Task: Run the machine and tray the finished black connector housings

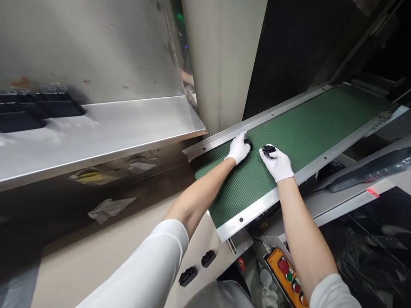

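Observation:
My left hand [239,149], in a white glove, is closed around a small black part [248,144] over the far side of the green conveyor belt [298,132]. Most of that part is covered by the fingers. My right hand [278,164], gloved too, grips another black plastic part [269,150] above the middle of the belt, a short way to the right of the left hand. What exactly the two parts are cannot be made out.
Metal rails edge the belt. At left runs a steel shelf [135,124] with black parts [58,105] on it. Two black parts [188,276] lie on the pale table [105,252] below. An orange button box [285,276] hangs at lower right, near a dark tool-like object [369,170].

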`<state>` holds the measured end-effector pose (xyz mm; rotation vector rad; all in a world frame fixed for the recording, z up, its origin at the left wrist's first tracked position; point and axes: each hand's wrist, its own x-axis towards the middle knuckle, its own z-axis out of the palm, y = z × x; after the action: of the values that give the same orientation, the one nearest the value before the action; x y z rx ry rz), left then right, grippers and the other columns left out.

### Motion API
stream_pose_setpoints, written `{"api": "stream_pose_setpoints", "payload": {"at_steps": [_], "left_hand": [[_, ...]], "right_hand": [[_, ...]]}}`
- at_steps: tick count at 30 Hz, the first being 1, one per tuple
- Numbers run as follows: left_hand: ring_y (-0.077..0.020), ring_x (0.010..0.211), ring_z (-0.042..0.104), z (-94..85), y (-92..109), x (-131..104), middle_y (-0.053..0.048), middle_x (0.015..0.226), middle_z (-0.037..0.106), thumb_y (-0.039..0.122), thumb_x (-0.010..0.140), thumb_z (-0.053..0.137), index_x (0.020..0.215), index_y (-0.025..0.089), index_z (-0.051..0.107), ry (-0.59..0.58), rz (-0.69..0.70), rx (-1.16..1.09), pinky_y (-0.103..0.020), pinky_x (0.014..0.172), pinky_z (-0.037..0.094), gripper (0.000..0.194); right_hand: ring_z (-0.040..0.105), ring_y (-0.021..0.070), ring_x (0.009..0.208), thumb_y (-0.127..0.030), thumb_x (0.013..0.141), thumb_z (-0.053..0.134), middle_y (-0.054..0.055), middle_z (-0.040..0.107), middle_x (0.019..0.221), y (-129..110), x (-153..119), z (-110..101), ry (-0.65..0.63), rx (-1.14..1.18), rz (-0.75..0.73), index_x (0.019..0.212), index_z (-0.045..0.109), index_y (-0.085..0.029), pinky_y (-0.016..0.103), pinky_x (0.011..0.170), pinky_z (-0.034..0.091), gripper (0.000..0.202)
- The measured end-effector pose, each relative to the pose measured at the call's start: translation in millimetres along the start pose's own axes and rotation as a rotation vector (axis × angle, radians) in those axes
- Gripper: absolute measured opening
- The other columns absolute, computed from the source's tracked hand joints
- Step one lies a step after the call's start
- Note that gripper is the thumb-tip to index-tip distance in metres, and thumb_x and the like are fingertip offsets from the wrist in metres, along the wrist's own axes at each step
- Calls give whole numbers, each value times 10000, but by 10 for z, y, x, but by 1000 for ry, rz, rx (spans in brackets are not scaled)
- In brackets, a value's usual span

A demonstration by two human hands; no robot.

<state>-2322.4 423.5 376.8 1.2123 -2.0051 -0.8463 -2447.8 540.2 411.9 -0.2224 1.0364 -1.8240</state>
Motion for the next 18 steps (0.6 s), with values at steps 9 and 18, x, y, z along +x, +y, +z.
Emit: {"api": "stream_pose_setpoints", "payload": {"at_steps": [9, 18], "left_hand": [[-186, 977, 683, -1216, -378, -2864, -65, 1116, 728, 252, 755, 795, 1292, 185, 687, 139, -502, -1267, -285, 815, 561, 552], [-246, 1282, 647, -2149, -1125, -5192, -51, 1236, 723, 62, 650, 734, 1236, 251, 722, 435, -884, -1479, -420, 1157, 515, 615]], "right_hand": [[373, 81, 440, -324, 878, 555, 11, 698, 848, 688, -1773, 10, -364, -129, 378, 1152, 694, -245, 238, 437, 410, 317], [614, 156, 724, -227, 673, 712, 68, 739, 1074, 2466, -3381, -197, -502, -283, 952, 1190, 729, -256, 328, 662, 534, 518]]}}
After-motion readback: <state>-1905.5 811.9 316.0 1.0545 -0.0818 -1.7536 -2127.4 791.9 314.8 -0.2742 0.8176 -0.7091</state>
